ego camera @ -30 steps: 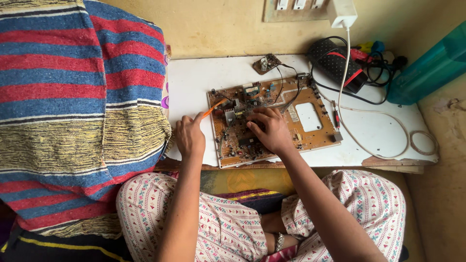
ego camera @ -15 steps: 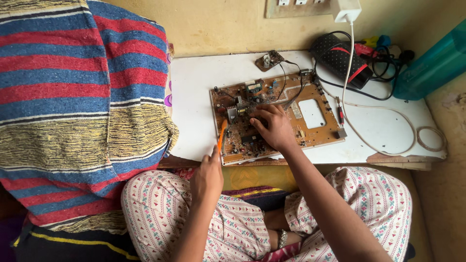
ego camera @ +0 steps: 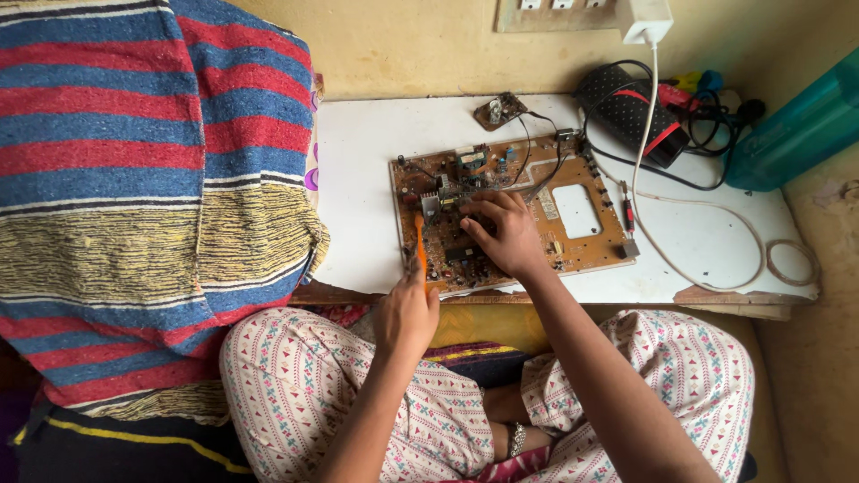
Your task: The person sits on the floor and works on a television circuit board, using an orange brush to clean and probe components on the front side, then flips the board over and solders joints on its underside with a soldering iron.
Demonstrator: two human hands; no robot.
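A brown circuit board [ego camera: 573, 241] lies flat on a white tabletop [ego camera: 358, 179]. My right hand [ego camera: 503, 233] rests on the board's middle, fingertips pressing among its components. My left hand [ego camera: 407, 313] is at the table's near edge, gripping an orange-handled tool [ego camera: 420, 243] whose tip points up over the board's left side. A small separate board piece [ego camera: 499, 111] sits behind the main board, joined to it by thin wires.
A striped blanket [ego camera: 134, 179] is heaped at the left. A black device [ego camera: 631, 116] with tangled cables sits at the back right, and a teal container [ego camera: 796, 125] beside it. A white cable [ego camera: 716, 224] runs from a wall plug [ego camera: 646, 20] across the table.
My left hand has drawn back from the board's left part to the table's near edge, turning the orange tool upright. My right hand has stayed on the board. The view has shifted slightly.
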